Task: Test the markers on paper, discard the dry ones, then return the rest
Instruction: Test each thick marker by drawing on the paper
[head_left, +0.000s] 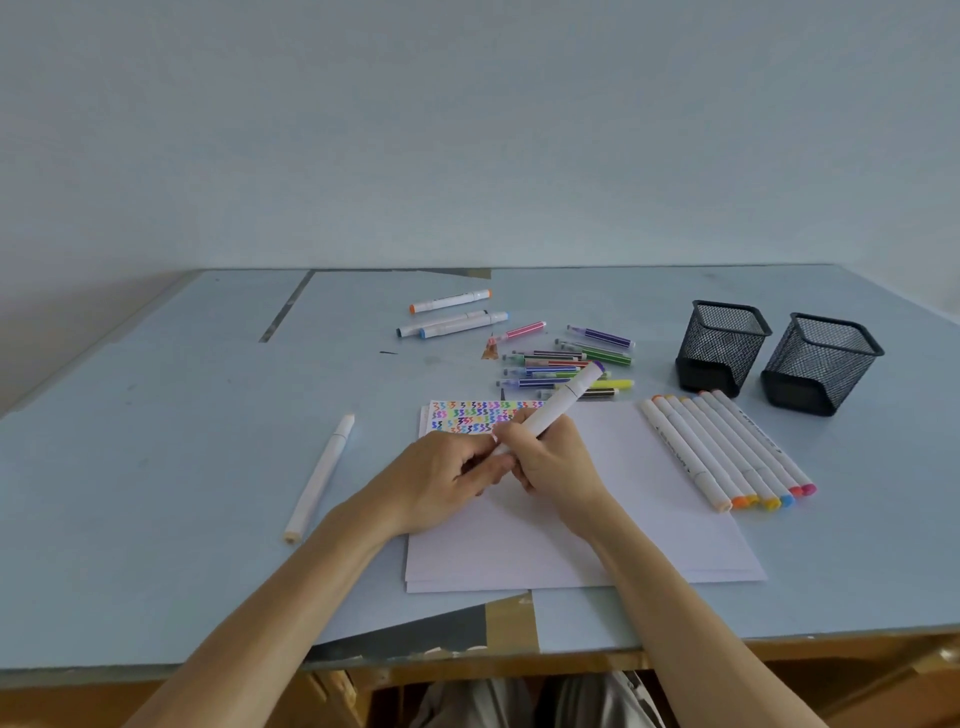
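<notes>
Markers Under Test Over the Paper

Markers lie in several groups on the counter (156, 415), and one white marker (563, 402) with a purple cap at its far end is in the person's hands. The right hand (550, 457) has its fingers curled around the lower barrel, holding it tilted so that the purple end points up and away to the right. The left hand (447, 473) meets it from the left, fingers curled at the marker's near end; whether it pinches a cap or the barrel itself cannot be told. Both forearms reach in from the near edge, and both hands hover over the paper (623, 519), a small stack of white sheets. Rows of coloured squiggles (472, 415) fill the far left corner of the top sheet.

Seven white markers form a row (727, 452) on the sheet's right edge, side by side, coloured caps toward the viewer. Three thick markers (452, 312) rest farther back. A loose pile of thin striped pens (566, 358) sits just beyond the paper, too overlapped to count exactly. One single white marker (319, 478) lies alone to the left. Two black mesh pen cups (722, 345) stand upright at the right, near each other.
</notes>
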